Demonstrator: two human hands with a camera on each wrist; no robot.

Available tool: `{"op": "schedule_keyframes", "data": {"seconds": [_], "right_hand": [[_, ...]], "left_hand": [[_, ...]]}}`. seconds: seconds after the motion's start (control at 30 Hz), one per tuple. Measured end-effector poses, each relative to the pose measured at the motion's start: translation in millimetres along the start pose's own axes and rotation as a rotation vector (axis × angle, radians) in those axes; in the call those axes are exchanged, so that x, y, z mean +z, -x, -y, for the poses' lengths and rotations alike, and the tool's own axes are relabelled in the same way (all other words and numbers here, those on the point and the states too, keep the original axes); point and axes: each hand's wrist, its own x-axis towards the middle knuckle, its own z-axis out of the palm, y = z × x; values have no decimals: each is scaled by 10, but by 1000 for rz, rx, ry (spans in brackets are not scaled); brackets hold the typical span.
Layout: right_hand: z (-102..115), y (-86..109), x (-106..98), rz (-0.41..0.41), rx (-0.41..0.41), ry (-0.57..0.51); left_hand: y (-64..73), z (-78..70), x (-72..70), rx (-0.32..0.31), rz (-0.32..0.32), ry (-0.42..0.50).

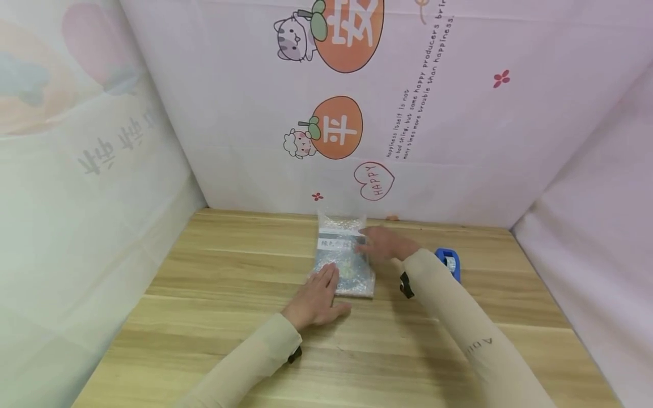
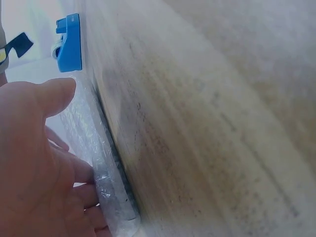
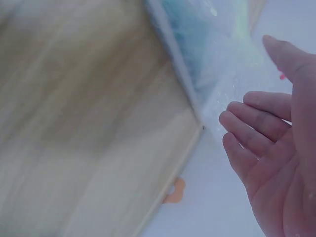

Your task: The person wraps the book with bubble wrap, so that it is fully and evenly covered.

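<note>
A flat book (image 1: 349, 266) lies in clear bubble wrap (image 1: 339, 222) near the table's far edge, its cover showing through with a white title band. The wrap reaches past the book at the far end. My left hand (image 1: 315, 300) rests its straight fingers on the near left part of the package, thumb spread to the right. In the left wrist view those fingers lie along the wrapped book (image 2: 106, 163). My right hand (image 1: 389, 242) is over the far right side of the package, slightly blurred. Its fingers are extended and spread in the right wrist view, close to the wrap (image 3: 217, 94).
A blue tape dispenser (image 1: 456, 266) with a roll of tape stands right of the package, beside my right forearm. The wooden table (image 1: 214, 294) meets a printed cloth backdrop (image 1: 245, 170) at its far edge, with cloth walls on both sides.
</note>
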Motion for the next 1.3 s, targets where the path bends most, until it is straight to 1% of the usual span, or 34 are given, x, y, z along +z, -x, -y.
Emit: {"op": "schedule_keyframes", "data": {"seconds": [0.07,0.23,0.4,0.5,0.63,0.73,0.8,0.9,0.97,1.13,1.27,1.3], "right_hand": [[-22,-40,-43,-19,20,-4],[-79,-159,-143,-80,38,-15],[-151,-282,-206,-100,102,-25],[-215,-326,-230,-120,136,-70],[-376,-389,-195,-171,124,-126],[-505,-437,-120,-205,139,-177],[-578,-465,-57,-223,162,-236],[-662,-478,50,-251,218,-349],[-687,-479,123,-271,239,-443],[-662,-505,278,-346,279,-678],[-593,-548,342,-410,346,-857],[-577,-561,350,-422,359,-879]], "left_hand": [[3,4,1,1,3,0],[16,5,-18,3,2,3],[21,4,-52,3,5,-16],[15,3,-60,6,3,-25],[9,3,-51,10,4,-33],[14,5,-38,10,0,-38],[18,8,-31,9,-2,-39],[21,2,-29,10,6,-37],[21,-1,-30,12,2,-43],[18,4,-35,17,-14,-56],[22,9,-52,8,4,-54],[24,10,-56,5,11,-53]]}}
